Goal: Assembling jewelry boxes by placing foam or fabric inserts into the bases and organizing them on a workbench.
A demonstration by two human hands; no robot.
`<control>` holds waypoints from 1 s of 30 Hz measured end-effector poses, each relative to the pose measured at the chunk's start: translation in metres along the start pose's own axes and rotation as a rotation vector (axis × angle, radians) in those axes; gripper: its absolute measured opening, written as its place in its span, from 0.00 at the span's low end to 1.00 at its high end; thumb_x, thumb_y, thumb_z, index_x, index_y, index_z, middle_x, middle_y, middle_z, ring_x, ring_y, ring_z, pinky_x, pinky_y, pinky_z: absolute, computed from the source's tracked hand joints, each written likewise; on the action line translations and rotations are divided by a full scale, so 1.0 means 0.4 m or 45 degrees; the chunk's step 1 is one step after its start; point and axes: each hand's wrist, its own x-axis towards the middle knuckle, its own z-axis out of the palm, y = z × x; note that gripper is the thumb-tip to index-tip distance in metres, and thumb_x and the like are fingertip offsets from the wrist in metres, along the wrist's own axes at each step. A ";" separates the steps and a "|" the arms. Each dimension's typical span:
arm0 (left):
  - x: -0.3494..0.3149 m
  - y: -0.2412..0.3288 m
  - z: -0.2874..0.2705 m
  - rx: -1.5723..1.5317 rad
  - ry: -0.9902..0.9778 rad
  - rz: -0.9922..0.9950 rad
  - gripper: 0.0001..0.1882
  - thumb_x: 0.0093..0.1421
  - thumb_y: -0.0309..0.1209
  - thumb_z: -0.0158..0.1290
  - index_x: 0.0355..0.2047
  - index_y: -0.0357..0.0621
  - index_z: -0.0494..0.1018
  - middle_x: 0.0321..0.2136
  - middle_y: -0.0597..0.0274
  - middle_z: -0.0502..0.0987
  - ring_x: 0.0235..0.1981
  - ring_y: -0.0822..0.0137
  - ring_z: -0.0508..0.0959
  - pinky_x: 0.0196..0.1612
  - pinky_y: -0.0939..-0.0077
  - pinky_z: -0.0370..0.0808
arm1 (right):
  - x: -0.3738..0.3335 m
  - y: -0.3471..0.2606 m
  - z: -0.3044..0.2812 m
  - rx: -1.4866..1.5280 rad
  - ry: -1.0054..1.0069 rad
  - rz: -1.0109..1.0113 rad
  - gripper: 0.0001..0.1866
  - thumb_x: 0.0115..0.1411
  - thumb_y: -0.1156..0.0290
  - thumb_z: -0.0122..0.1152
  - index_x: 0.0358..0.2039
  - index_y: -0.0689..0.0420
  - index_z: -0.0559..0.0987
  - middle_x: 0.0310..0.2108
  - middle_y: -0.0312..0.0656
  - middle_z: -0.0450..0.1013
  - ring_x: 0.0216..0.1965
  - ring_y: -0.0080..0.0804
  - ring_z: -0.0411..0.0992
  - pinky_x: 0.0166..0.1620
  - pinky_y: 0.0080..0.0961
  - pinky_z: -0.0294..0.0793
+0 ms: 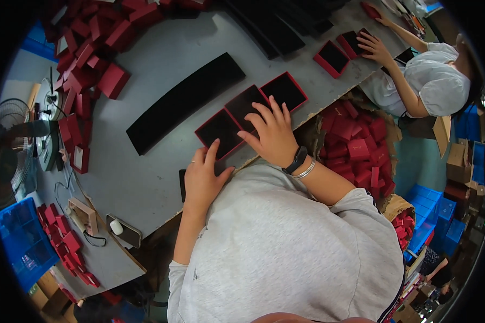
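Three red open boxes with black insides stand in a slanting row in front of me: a left box, a middle box and a right box. My left hand is at the near side of the left box, its index fingertip at the rim and its thumb spread away. Over the middle box lies my right hand, fingers spread, with fingertips reaching toward the right box. Neither hand grasps anything that I can see. Beyond the row lies a long black strip.
Red boxes are heaped at the far left. More black strips lie at the back. A co-worker's hand rests on a small box at the right. Beside me stands a carton of red boxes. A phone lies at the left.
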 end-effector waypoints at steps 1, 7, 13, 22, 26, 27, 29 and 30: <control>0.027 0.019 0.013 0.001 -0.036 0.061 0.42 0.49 0.42 0.70 0.64 0.53 0.68 0.42 0.55 0.74 0.36 0.55 0.80 0.36 0.63 0.78 | 0.005 0.018 -0.003 -0.088 0.040 0.094 0.24 0.57 0.51 0.69 0.47 0.52 0.78 0.61 0.49 0.65 0.65 0.68 0.57 0.62 0.72 0.56; 0.118 0.081 0.060 0.073 -0.138 0.378 0.43 0.53 0.46 0.67 0.67 0.49 0.63 0.37 0.57 0.74 0.32 0.57 0.80 0.31 0.66 0.77 | 0.021 0.191 -0.046 -0.215 0.107 0.319 0.17 0.54 0.59 0.72 0.41 0.47 0.78 0.56 0.40 0.68 0.65 0.62 0.58 0.64 0.70 0.54; 0.078 0.038 0.039 -0.025 0.012 0.245 0.33 0.55 0.39 0.65 0.60 0.44 0.70 0.37 0.56 0.77 0.39 0.55 0.78 0.40 0.62 0.76 | 0.028 0.413 -0.112 -0.213 0.119 0.350 0.17 0.55 0.56 0.71 0.41 0.46 0.78 0.57 0.36 0.70 0.68 0.54 0.57 0.68 0.59 0.50; -0.081 -0.063 -0.051 0.164 0.277 -0.013 0.41 0.46 0.43 0.71 0.59 0.44 0.70 0.54 0.55 0.73 0.58 0.51 0.67 0.64 0.50 0.57 | 0.097 0.782 -0.239 -0.363 -0.007 0.544 0.19 0.60 0.52 0.66 0.47 0.47 0.77 0.61 0.38 0.69 0.72 0.54 0.54 0.69 0.60 0.49; -0.155 -0.098 -0.083 0.195 0.008 -0.152 0.51 0.40 0.46 0.74 0.64 0.46 0.65 0.64 0.52 0.65 0.66 0.47 0.60 0.69 0.46 0.51 | 0.143 0.745 -0.233 -0.444 0.318 0.427 0.18 0.65 0.55 0.62 0.49 0.51 0.79 0.58 0.43 0.72 0.67 0.52 0.61 0.67 0.54 0.57; -0.169 -0.113 -0.074 0.151 -0.011 -0.199 0.52 0.39 0.44 0.74 0.65 0.46 0.64 0.66 0.52 0.63 0.68 0.47 0.59 0.70 0.46 0.50 | 0.151 0.682 -0.232 -0.242 0.443 0.372 0.17 0.65 0.58 0.62 0.48 0.54 0.79 0.56 0.44 0.74 0.63 0.52 0.65 0.64 0.49 0.62; -0.186 -0.126 -0.053 0.160 0.038 -0.217 0.52 0.39 0.44 0.75 0.65 0.46 0.64 0.66 0.53 0.63 0.68 0.47 0.59 0.70 0.47 0.51 | 0.167 0.530 -0.203 0.080 0.493 0.213 0.15 0.64 0.63 0.63 0.47 0.57 0.79 0.52 0.46 0.75 0.56 0.49 0.71 0.59 0.40 0.70; -0.194 -0.130 -0.048 0.179 0.077 -0.213 0.52 0.39 0.43 0.75 0.65 0.46 0.64 0.66 0.54 0.63 0.67 0.47 0.59 0.70 0.47 0.51 | 0.169 0.453 -0.181 0.192 0.425 0.121 0.14 0.64 0.67 0.64 0.47 0.58 0.79 0.52 0.47 0.75 0.54 0.47 0.72 0.57 0.36 0.71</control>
